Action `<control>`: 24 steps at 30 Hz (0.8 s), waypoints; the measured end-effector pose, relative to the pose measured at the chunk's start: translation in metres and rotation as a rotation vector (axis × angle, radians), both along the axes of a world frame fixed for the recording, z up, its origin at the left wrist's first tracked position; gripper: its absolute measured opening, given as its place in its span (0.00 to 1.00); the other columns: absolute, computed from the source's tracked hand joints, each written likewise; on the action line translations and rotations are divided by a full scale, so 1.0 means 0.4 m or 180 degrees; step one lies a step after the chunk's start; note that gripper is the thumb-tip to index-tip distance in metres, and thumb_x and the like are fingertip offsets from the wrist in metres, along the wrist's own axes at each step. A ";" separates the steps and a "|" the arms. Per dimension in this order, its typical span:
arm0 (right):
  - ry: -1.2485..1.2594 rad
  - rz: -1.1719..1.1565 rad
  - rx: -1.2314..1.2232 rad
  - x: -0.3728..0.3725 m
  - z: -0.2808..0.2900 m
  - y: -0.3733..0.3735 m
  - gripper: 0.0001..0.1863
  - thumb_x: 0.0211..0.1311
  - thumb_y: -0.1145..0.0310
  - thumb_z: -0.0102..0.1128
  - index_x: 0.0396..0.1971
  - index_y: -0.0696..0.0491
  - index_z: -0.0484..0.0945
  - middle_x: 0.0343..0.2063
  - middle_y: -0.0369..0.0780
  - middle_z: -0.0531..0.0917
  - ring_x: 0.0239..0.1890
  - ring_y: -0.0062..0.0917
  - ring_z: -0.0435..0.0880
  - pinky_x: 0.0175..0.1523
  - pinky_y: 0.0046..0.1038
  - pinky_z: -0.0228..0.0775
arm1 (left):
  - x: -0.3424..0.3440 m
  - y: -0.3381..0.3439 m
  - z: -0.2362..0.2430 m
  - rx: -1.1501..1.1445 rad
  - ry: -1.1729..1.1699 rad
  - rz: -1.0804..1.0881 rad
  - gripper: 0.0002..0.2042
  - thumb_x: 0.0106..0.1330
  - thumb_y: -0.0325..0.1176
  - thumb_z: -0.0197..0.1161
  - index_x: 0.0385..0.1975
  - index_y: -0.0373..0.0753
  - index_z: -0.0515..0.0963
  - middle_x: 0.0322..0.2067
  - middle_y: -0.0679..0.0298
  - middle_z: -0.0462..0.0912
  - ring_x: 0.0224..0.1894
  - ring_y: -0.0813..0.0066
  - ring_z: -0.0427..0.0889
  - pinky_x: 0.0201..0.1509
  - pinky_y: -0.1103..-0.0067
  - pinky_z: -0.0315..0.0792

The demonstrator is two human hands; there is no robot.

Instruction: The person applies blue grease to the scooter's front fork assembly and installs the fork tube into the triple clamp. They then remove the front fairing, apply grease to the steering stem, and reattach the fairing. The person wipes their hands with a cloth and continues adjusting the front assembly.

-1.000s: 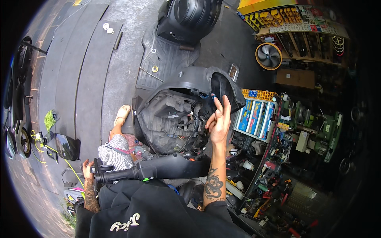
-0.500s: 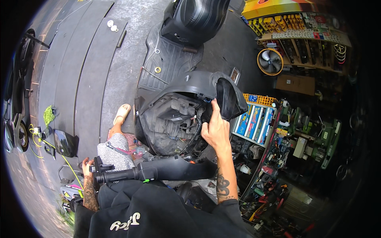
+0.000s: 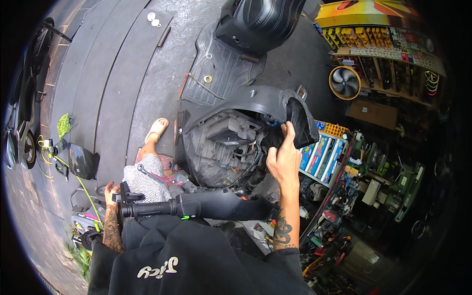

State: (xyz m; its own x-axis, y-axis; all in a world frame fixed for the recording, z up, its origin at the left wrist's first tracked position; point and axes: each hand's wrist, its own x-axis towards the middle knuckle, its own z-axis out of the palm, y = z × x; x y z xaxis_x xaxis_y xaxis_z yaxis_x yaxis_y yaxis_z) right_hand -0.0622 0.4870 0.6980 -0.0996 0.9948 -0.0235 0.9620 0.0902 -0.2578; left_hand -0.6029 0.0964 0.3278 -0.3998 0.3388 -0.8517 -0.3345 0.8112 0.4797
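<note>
A black scooter front cover [image 3: 246,101] stands tilted up at the far side of an exposed cavity [image 3: 231,142] with wires and dusty plastic parts. My right hand [image 3: 284,156] reaches to the cover's right part, index and another fingertip at its inner edge, the other fingers curled; the thumb side is partly hidden. Between me and the cavity lies the black handlebar [image 3: 216,205], its rubber grip [image 3: 147,209] to the left. Beside the black lever bracket [image 3: 128,193] at that end is my left hand [image 3: 111,194], fingertips raised and apart.
Beyond the cover are a ribbed footboard [image 3: 211,73] with a roll of tape [image 3: 207,78] and a black seat [image 3: 263,24]. A box rack [image 3: 322,157], fan [image 3: 344,82] and cluttered tool bench [image 3: 339,216] stand right. A dark mirror-like part [image 3: 82,162] is at left.
The view has shifted, so the scene sits further right. A second fingertip of my right hand now shows beside the index at the cover's edge. My left hand stays by the lever bracket.
</note>
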 end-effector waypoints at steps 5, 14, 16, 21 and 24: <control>0.3909 -0.1731 -0.0189 -0.019 -0.008 0.002 0.39 0.61 0.77 0.44 0.76 0.58 0.55 0.67 0.62 0.73 0.21 0.27 0.82 0.20 0.23 0.69 | 0.025 0.018 0.011 0.0039 -0.0034 0.0080 0.30 0.67 0.34 0.67 0.70 0.37 0.69 0.41 0.61 0.83 0.35 0.76 0.82 0.37 0.79 0.79; 0.4958 -0.2278 -0.0127 -0.016 -0.066 0.035 0.33 0.56 0.77 0.49 0.66 0.61 0.64 0.64 0.57 0.74 0.23 0.31 0.81 0.19 0.24 0.67 | 0.015 0.054 0.002 -0.0015 -0.0264 0.0120 0.29 0.72 0.35 0.67 0.71 0.39 0.68 0.44 0.59 0.85 0.40 0.72 0.85 0.40 0.75 0.82; 0.4809 -0.2301 -0.0136 -0.016 -0.075 0.035 0.34 0.55 0.78 0.48 0.66 0.60 0.63 0.66 0.58 0.71 0.21 0.31 0.81 0.19 0.25 0.67 | 0.016 0.058 0.003 -0.0119 -0.0129 0.0285 0.28 0.70 0.34 0.64 0.70 0.38 0.68 0.34 0.63 0.83 0.26 0.77 0.80 0.28 0.77 0.75; 0.4827 -0.2110 -0.0119 -0.027 -0.090 0.019 0.36 0.54 0.78 0.46 0.69 0.56 0.62 0.72 0.62 0.64 0.19 0.30 0.80 0.17 0.23 0.65 | 0.009 0.055 -0.010 -0.0022 -0.0144 0.0227 0.28 0.69 0.33 0.65 0.69 0.38 0.68 0.32 0.63 0.82 0.24 0.76 0.80 0.25 0.77 0.76; 0.4838 -0.1922 -0.0149 -0.027 -0.104 0.020 0.40 0.53 0.78 0.45 0.72 0.54 0.60 0.76 0.62 0.57 0.18 0.28 0.79 0.17 0.22 0.65 | 0.005 0.051 -0.022 -0.0021 -0.0130 0.0283 0.27 0.70 0.32 0.64 0.69 0.38 0.69 0.31 0.63 0.82 0.24 0.77 0.79 0.25 0.77 0.77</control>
